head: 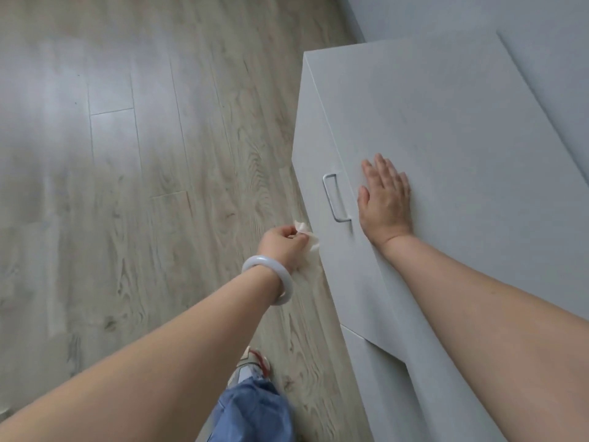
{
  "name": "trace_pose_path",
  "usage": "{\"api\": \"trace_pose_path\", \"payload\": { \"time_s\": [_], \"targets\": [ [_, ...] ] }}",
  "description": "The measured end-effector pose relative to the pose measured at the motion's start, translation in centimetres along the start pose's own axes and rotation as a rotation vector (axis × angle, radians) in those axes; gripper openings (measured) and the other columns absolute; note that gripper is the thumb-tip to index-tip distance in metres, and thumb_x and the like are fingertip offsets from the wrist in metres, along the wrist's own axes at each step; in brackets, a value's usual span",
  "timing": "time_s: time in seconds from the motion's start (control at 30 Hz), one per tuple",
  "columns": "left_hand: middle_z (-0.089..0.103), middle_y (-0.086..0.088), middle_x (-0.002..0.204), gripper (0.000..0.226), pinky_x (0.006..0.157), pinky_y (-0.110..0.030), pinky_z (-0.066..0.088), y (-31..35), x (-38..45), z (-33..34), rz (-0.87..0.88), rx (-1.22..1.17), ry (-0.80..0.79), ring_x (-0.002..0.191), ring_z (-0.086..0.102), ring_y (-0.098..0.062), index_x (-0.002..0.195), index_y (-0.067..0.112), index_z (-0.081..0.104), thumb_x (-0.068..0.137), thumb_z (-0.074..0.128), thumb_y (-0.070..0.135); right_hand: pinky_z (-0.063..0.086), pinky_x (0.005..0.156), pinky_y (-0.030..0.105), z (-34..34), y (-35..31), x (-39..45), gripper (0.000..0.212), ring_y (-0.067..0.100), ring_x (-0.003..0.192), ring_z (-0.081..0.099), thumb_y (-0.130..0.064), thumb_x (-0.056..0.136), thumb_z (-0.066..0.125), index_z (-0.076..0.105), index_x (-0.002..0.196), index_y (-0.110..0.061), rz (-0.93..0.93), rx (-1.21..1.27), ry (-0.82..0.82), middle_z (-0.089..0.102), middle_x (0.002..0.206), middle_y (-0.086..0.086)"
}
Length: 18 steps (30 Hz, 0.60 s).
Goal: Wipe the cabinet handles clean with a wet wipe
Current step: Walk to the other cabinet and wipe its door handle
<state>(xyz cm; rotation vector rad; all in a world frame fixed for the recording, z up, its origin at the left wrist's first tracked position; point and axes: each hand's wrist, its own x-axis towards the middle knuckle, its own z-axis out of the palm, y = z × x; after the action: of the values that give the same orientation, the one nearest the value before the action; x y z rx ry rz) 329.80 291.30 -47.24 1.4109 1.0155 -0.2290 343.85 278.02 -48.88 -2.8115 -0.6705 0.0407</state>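
Underfoot, a pale wood-plank floor (143, 186) meets a grey cabinet (446, 122) at right. Its handle (334, 199) runs near-to-far. Right hand (384, 199) lies flat on top, fingers together; left hand (283, 247) pinches the wet wipe (310, 242) nearer than the handle.

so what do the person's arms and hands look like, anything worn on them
Both forearms are bare, with no sleeves in view. The left hand has a smooth, thick, pale bluish-white bangle round the wrist. The right hand shows no ring, watch or bracelet, and neither hand wears a glove.
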Motion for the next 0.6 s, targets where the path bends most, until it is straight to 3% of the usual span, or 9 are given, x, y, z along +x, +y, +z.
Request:
{"api": "trace_pose_path", "payload": {
  "time_s": [0.07,0.17,0.23,0.3,0.4,0.5,0.6],
  "targets": [
    [0.064,0.001,0.072,0.015,0.052,-0.022,0.052,1.3,1.7,0.4,-0.024,-0.007,-0.019,0.068,0.064,-0.020,0.094,0.019,0.069,0.094,0.054,0.023,0.016,0.117,0.042,0.5,-0.1,0.1,0.056,0.022,0.141,0.031,-0.030,0.090,0.028,0.044,0.141,-0.014,0.000,-0.020,0.058,0.037,0.151,0.009],
    [0.069,-0.007,0.084,0.016,0.080,-0.041,0.058,2.6,3.9,1.5,-0.073,-0.041,-0.014,0.087,0.069,-0.031,0.081,0.023,0.069,0.088,0.054,0.020,0.018,0.117,0.042,0.6,0.0,-0.1,0.054,0.021,0.140,0.032,-0.028,0.091,0.031,0.044,0.142,-0.015,-0.014,-0.042,0.082,0.037,0.151,0.007],
    [0.068,-0.011,0.088,0.016,0.087,-0.049,0.055,3.5,5.2,2.2,-0.085,-0.072,-0.009,0.093,0.068,-0.033,0.084,0.021,0.069,0.086,0.054,0.019,0.019,0.117,0.042,0.7,0.0,0.1,0.053,0.020,0.140,0.032,-0.027,0.091,0.033,0.043,0.142,-0.017,-0.010,-0.062,0.092,0.037,0.151,0.006],
    [0.066,-0.014,0.090,0.024,0.089,-0.051,0.054,4.5,6.3,2.6,-0.081,-0.096,0.013,0.093,0.067,-0.034,0.101,0.011,0.068,0.085,0.054,0.022,0.019,0.117,0.042,0.7,-0.2,-0.1,0.053,0.019,0.140,0.032,-0.026,0.090,0.035,0.042,0.142,-0.018,-0.012,-0.073,0.107,0.036,0.152,0.005],
    [0.063,-0.010,0.088,0.026,0.088,-0.047,0.055,6.5,6.9,2.6,-0.085,-0.189,0.022,0.082,0.062,-0.029,0.097,0.013,0.069,0.088,0.055,0.033,0.019,0.117,0.043,0.4,-0.9,-0.9,0.053,0.019,0.140,0.032,-0.026,0.090,0.037,0.042,0.142,-0.018,-0.043,-0.095,0.120,0.036,0.152,0.005],
    [0.069,-0.011,0.108,0.035,0.094,-0.046,0.052,8.7,9.8,4.4,-0.164,-0.228,0.033,0.097,0.066,-0.031,0.111,0.013,0.069,0.091,0.056,0.039,0.019,0.117,0.043,1.0,0.4,0.9,0.053,0.019,0.141,0.031,-0.026,0.090,0.037,0.040,0.142,-0.018,-0.004,-0.112,0.081,0.035,0.152,0.005],
    [0.074,-0.010,0.096,0.014,0.093,-0.051,0.052,8.4,10.7,4.7,-0.207,-0.308,0.001,0.094,0.069,-0.033,0.085,0.020,0.075,0.083,0.069,0.032,0.019,0.117,0.043,0.7,0.2,0.5,0.054,0.020,0.141,0.030,-0.025,0.089,0.038,0.039,0.143,-0.018,-0.012,-0.124,0.089,0.033,0.153,0.005]
  ]
}}
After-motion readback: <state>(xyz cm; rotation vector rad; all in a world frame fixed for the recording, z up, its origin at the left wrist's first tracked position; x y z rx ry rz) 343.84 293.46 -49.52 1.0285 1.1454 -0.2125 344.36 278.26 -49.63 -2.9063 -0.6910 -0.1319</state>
